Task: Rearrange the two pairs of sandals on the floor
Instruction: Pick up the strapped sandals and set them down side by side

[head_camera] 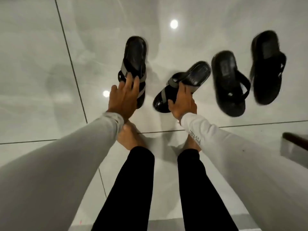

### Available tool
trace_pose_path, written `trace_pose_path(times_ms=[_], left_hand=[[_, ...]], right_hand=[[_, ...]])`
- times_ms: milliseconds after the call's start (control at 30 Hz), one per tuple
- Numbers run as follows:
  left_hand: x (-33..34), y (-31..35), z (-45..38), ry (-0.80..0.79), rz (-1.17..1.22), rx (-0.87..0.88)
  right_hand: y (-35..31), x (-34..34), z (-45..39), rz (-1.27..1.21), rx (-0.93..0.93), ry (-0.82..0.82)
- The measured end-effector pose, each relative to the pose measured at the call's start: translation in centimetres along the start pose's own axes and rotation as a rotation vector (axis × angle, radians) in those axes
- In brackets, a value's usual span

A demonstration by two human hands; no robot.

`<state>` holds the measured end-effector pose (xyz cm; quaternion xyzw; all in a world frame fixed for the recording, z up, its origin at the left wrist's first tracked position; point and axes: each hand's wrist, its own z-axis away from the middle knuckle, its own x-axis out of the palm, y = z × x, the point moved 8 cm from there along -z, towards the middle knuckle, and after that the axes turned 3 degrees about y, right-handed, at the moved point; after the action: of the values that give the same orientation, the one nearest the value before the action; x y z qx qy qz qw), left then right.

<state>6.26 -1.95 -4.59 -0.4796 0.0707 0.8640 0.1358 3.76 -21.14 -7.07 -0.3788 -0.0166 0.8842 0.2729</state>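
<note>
Two black sandals with grey straps lie ahead of me on the glossy floor. My left hand [123, 97] rests over the straps of the left grey-strapped sandal [135, 52], fingers hooked on them; that sandal points straight away. The right grey-strapped sandal [198, 74] is angled with its heel to the upper right, and my right hand [181, 104] grips it around the straps and side. To the right lies an all-black pair: the near black sandal [225, 70] and the far black sandal [268, 52], side by side and blurred.
White glossy floor tiles [41, 72] with dark grout lines reflect ceiling lights. My bare feet [128, 139] stand just behind the sandals, below my black trouser legs. A dark object with a pale base [295, 140] sits at the right edge.
</note>
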Motion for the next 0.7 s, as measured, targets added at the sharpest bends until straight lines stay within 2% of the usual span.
trace_pose_path(times_ms=[100, 233, 367, 467, 700], left_hand=[[0.8, -1.4, -3.6, 0.003, 0.09, 0.018], [2.0, -2.4, -5.8, -0.136, 0.126, 0.05], [2.3, -4.5, -5.8, -0.123, 0.212, -0.049], [2.7, -5.1, -4.8, -0.145, 0.243, -0.072], [3.0, -6.3, -2.8, -0.152, 0.246, -0.103]], right_hand=[[-0.3, -0.5, -2.3, 0.017, 0.079, 0.118], [-0.5, -0.1, -4.3, 0.095, 0.146, 0.062], [-2.9, 0.1, -5.0, 0.159, 0.028, 0.033], [-5.6, 0.5, -4.4, 0.234, -0.108, 0.019], [-10.7, 2.4, -3.2, 0.349, -0.287, 0.001]])
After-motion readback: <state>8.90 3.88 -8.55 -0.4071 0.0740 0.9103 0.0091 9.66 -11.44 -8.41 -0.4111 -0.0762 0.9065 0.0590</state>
